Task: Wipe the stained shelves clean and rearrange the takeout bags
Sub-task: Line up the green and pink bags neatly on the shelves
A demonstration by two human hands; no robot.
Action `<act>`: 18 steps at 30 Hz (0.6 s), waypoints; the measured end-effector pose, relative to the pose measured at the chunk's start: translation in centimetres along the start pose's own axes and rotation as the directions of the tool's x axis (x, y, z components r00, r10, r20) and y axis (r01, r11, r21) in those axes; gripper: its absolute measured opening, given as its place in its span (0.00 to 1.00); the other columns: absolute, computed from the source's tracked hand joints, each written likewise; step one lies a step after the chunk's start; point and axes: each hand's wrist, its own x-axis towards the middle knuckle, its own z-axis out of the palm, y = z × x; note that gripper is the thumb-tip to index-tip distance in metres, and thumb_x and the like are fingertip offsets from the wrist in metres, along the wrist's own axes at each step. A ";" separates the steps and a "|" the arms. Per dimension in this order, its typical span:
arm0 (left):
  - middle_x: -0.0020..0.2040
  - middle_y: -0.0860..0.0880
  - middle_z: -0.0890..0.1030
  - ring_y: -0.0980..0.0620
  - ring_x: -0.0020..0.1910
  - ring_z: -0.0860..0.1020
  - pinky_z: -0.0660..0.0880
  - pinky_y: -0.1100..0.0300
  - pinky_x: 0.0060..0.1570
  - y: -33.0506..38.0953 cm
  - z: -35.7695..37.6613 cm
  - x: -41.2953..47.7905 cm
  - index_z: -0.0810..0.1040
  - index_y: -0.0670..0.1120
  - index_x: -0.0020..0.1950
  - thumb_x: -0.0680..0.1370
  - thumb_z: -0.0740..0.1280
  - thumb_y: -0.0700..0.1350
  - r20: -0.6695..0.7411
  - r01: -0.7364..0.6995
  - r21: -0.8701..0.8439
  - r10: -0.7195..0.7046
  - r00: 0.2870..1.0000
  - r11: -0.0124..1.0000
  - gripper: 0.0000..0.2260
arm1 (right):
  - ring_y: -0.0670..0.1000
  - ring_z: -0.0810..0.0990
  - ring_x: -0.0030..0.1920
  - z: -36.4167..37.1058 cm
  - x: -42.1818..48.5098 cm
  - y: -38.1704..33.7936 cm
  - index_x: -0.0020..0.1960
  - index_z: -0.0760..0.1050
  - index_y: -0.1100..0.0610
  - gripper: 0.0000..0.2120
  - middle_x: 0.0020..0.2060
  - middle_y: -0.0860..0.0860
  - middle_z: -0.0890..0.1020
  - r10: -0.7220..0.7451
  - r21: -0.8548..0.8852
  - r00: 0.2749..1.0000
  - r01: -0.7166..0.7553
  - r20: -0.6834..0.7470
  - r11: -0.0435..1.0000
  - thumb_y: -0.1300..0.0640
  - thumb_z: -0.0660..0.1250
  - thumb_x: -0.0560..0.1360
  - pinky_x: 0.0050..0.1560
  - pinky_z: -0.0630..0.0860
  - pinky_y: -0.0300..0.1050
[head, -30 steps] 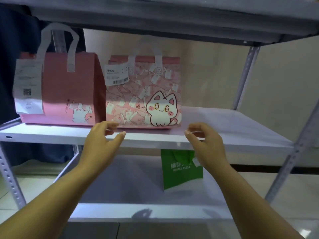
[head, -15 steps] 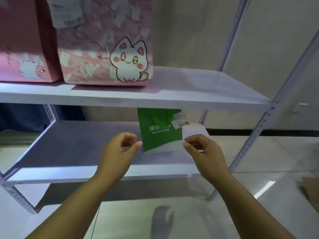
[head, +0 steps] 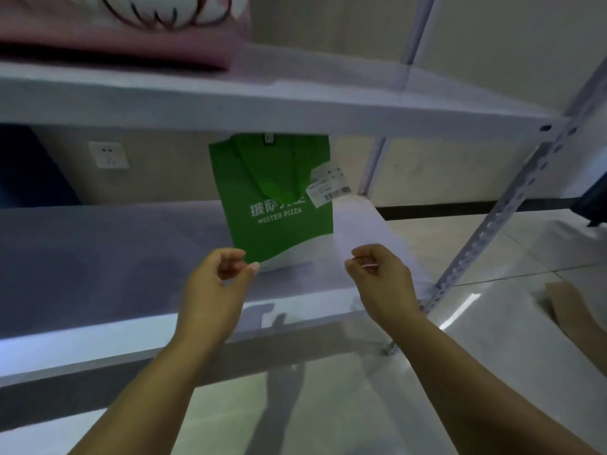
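Green takeout bag, "MISTER PIZZA" in white, stands upright on lower shelf, right of centre, paper tag at its right edge. Left hand just in front of bag's lower left corner; contact not clear. Right hand near, off the bag's lower right, apart from it. Both hands loosely curled, holding nothing. Upper shelf carries a pink bag. Wall socket behind, left.
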 end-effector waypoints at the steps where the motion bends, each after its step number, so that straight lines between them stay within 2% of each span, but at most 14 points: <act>1: 0.42 0.58 0.78 0.63 0.42 0.75 0.69 0.69 0.37 -0.7 0.1 1.0 0.75 0.51 0.48 0.73 0.71 0.46 -0.010 -0.007 0.016 0.007 1.000 1.000 0.07 | 0.40 0.76 0.42 0.9 0.8 0.3 0.52 0.73 0.47 0.07 0.41 0.40 0.77 0.006 0.006 1.000 -0.006 -0.006 1.000 0.53 0.67 0.75 0.39 0.70 0.33; 4: 0.40 0.61 0.76 0.64 0.40 0.74 0.67 0.67 0.35 -2.0 0.7 3.5 0.73 0.56 0.42 0.73 0.71 0.46 -0.059 -0.068 0.040 0.070 0.996 0.997 0.08 | 0.40 0.76 0.42 3.1 3.0 1.0 0.56 0.71 0.49 0.11 0.45 0.42 0.77 0.012 0.003 0.999 -0.012 -0.038 1.000 0.53 0.67 0.75 0.42 0.71 0.35; 5: 0.41 0.60 0.76 0.61 0.40 0.74 0.67 0.65 0.37 -2.7 1.2 4.0 0.73 0.55 0.43 0.73 0.71 0.46 -0.063 -0.082 0.045 0.085 0.994 0.996 0.08 | 0.42 0.76 0.43 3.7 3.7 1.3 0.59 0.70 0.50 0.14 0.47 0.44 0.77 0.021 0.000 0.999 -0.021 -0.042 1.000 0.53 0.67 0.75 0.44 0.72 0.37; 7: 0.49 0.53 0.75 0.55 0.45 0.72 0.67 0.61 0.43 -4.5 2.1 4.7 0.75 0.50 0.52 0.72 0.72 0.46 -0.046 -0.066 0.085 0.070 0.996 0.994 0.11 | 0.47 0.77 0.49 4.8 5.1 1.8 0.64 0.68 0.52 0.19 0.53 0.47 0.77 0.051 -0.024 0.998 -0.052 -0.035 0.998 0.53 0.68 0.75 0.48 0.73 0.42; 9: 0.58 0.46 0.73 0.51 0.50 0.71 0.69 0.57 0.46 -6.4 2.7 5.7 0.73 0.45 0.62 0.71 0.73 0.47 -0.047 0.010 0.139 -0.004 0.999 0.990 0.21 | 0.51 0.76 0.55 5.6 6.5 2.5 0.67 0.65 0.53 0.23 0.59 0.49 0.76 0.067 -0.080 0.998 -0.068 -0.022 0.994 0.53 0.68 0.75 0.54 0.75 0.47; 11: 0.64 0.42 0.70 0.44 0.57 0.72 0.71 0.51 0.52 -7.3 2.8 7.3 0.69 0.44 0.67 0.70 0.73 0.47 -0.080 0.061 0.145 -0.050 0.996 0.988 0.28 | 0.53 0.73 0.62 6.2 7.6 3.0 0.71 0.62 0.53 0.28 0.64 0.50 0.73 0.075 -0.111 0.997 -0.074 0.003 0.991 0.52 0.68 0.74 0.60 0.73 0.50; 13: 0.69 0.42 0.68 0.41 0.65 0.68 0.69 0.46 0.60 -7.5 3.1 8.7 0.66 0.45 0.70 0.71 0.73 0.47 -0.089 0.099 0.114 -0.089 0.992 0.989 0.30 | 0.53 0.70 0.66 6.8 8.6 3.3 0.74 0.57 0.52 0.32 0.69 0.50 0.69 0.078 -0.111 0.996 -0.073 0.043 0.991 0.51 0.68 0.74 0.65 0.70 0.51; 15: 0.70 0.45 0.67 0.44 0.67 0.67 0.67 0.47 0.61 -7.8 3.7 9.1 0.64 0.47 0.71 0.73 0.71 0.47 -0.051 0.113 0.073 -0.109 0.993 0.991 0.29 | 0.54 0.67 0.69 7.4 9.4 3.4 0.75 0.53 0.52 0.35 0.71 0.49 0.66 0.080 -0.138 0.993 -0.068 0.086 0.988 0.51 0.67 0.75 0.66 0.67 0.49; 18: 0.64 0.51 0.73 0.51 0.59 0.71 0.68 0.55 0.51 -8.3 4.7 8.9 0.69 0.52 0.66 0.75 0.68 0.46 0.027 0.095 -0.013 -0.094 0.995 0.995 0.20 | 0.53 0.69 0.67 8.1 9.9 3.3 0.73 0.56 0.50 0.29 0.68 0.49 0.70 0.061 -0.190 0.989 -0.035 0.135 0.981 0.52 0.65 0.76 0.58 0.67 0.42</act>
